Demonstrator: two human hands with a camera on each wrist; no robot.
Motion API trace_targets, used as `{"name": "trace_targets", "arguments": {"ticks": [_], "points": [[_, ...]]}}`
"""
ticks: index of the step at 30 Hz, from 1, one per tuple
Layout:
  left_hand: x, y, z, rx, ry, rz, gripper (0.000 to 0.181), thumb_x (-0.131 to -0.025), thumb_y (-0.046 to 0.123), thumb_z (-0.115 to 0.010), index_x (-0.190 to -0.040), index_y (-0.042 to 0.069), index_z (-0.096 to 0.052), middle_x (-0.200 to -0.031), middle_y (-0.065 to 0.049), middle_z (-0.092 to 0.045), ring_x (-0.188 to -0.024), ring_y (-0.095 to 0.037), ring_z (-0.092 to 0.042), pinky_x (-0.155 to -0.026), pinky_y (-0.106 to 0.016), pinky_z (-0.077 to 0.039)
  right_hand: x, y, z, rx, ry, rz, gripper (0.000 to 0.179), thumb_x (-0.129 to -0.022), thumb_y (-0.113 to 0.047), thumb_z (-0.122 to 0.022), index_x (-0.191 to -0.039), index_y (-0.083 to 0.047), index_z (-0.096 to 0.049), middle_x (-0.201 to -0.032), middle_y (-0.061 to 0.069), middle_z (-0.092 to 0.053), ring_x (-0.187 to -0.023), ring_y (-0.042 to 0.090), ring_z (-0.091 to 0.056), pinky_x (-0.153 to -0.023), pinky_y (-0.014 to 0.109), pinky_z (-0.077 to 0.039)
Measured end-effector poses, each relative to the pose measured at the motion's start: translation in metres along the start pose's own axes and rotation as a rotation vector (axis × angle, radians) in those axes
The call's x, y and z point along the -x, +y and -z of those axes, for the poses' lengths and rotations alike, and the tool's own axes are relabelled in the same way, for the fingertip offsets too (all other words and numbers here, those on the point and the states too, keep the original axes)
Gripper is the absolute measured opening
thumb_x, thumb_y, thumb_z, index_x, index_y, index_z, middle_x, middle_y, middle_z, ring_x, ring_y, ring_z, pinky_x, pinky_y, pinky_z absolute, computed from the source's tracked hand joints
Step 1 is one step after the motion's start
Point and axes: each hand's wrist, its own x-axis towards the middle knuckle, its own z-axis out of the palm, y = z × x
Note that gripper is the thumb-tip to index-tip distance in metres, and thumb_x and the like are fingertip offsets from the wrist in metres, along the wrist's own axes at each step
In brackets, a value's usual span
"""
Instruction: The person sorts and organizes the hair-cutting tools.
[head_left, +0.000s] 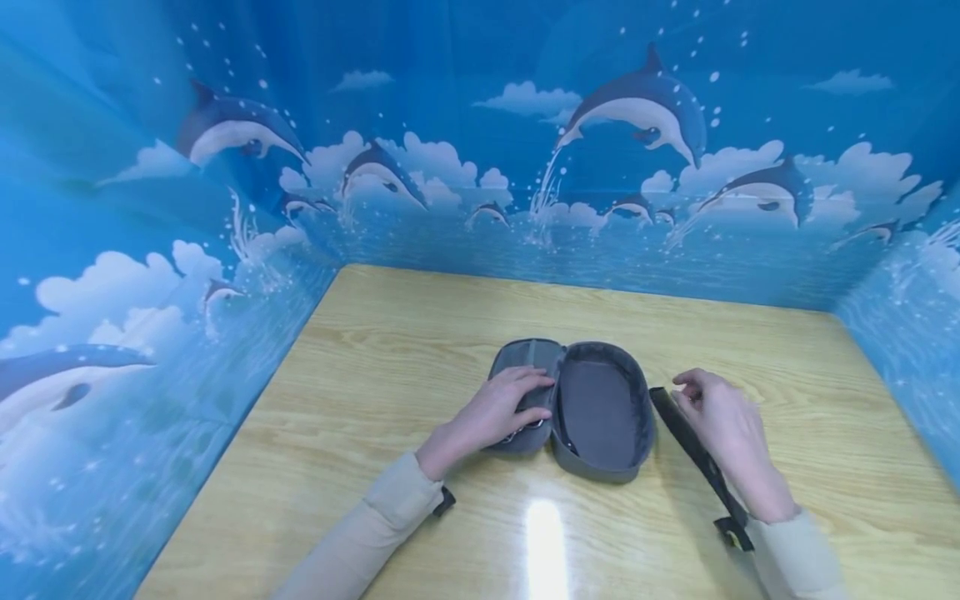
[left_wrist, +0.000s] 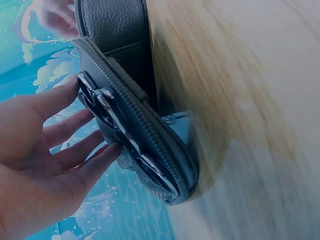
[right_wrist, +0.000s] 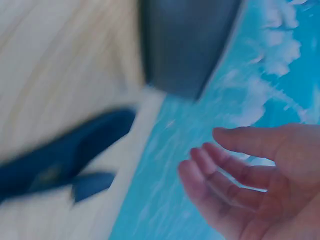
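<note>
An unzipped dark grey case (head_left: pixel 600 408) lies spread out on the table, its deeper half on the right. On the left is its shallower lid (head_left: pixel 517 446), which has a mesh pocket (left_wrist: pixel 155 187). My left hand (head_left: pixel 498 408) lies over the lid with fingers extended. In the left wrist view, its thumb and fingertips touch a shiny, dark and silvery item (left_wrist: pixel 117 120) along the lid's inner side; its kind I cannot tell. To the right of the case, my right hand (head_left: pixel 723 421) hovers with loosely bent fingers and nothing in them.
A black strap (head_left: pixel 686 437) hangs from the right wrist toward the case's right side. Another dark strap end (head_left: pixel 446 502) shows under the left wrist. The wood-grain table (head_left: pixel 420 333) meets dolphin-printed curtains (head_left: pixel 450 225) at the back and sides.
</note>
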Motion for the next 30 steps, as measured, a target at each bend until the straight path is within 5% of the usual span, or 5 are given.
{"name": "trace_targets", "arguments": {"ticks": [7,13,16,25,30], "points": [[0.001,-0.001,-0.001,0.004,0.001,0.01,0.05,-0.098,0.036,-0.067,-0.142,0.014,-0.059,-0.151,-0.009,-0.051,-0.142,-0.028,-0.044,-0.116,-0.048,-0.037,-0.002,0.053,0.002,0.122,-0.228,-0.119,0.04,-0.094,-0.013,-0.068,-0.115,0.02,-0.058,-0.088,0.027,-0.069,-0.057,0.025,-0.059,-0.046,0.034,-0.045],[0.001,-0.001,-0.001,0.004,-0.004,0.014,0.05,-0.098,0.036,-0.066,-0.142,0.014,-0.059,-0.151,-0.009,-0.051,-0.142,-0.027,-0.044,-0.117,-0.047,-0.037,-0.006,0.068,0.0,0.139,-0.363,-0.174,0.057,-0.095,-0.024,-0.069,-0.125,0.022,-0.053,-0.07,0.01,-0.066,-0.046,0.013,-0.038,-0.046,0.031,-0.039],[0.001,-0.001,-0.001,0.003,-0.004,0.012,0.05,-0.098,0.036,-0.067,-0.142,0.015,-0.059,-0.151,-0.009,-0.051,-0.142,-0.027,-0.044,-0.117,-0.046,-0.037,-0.01,0.069,0.001,0.131,-0.408,-0.186,0.064,-0.094,-0.03,-0.071,-0.129,0.02,-0.052,-0.069,0.007,-0.069,-0.051,0.013,-0.046,-0.05,0.036,-0.045],[0.0,-0.001,-0.001,-0.004,-0.004,0.017,0.05,-0.098,0.037,-0.066,-0.142,0.015,-0.058,-0.151,-0.008,-0.051,-0.142,-0.027,-0.043,-0.117,-0.046,-0.036,-0.02,0.078,0.0,-0.028,-0.465,-0.24,0.066,-0.092,-0.027,-0.074,-0.129,0.018,-0.045,-0.111,0.033,-0.066,-0.061,0.019,-0.069,-0.075,0.05,-0.056],[0.0,-0.001,-0.001,-0.007,-0.003,0.018,0.05,-0.098,0.037,-0.066,-0.142,0.015,-0.059,-0.151,-0.009,-0.051,-0.143,-0.027,-0.043,-0.117,-0.045,-0.036,-0.022,0.083,-0.002,-0.121,-0.475,-0.281,0.064,-0.093,-0.023,-0.075,-0.133,0.015,-0.043,-0.115,0.036,-0.062,-0.057,0.016,-0.068,-0.066,0.04,-0.058]]}}
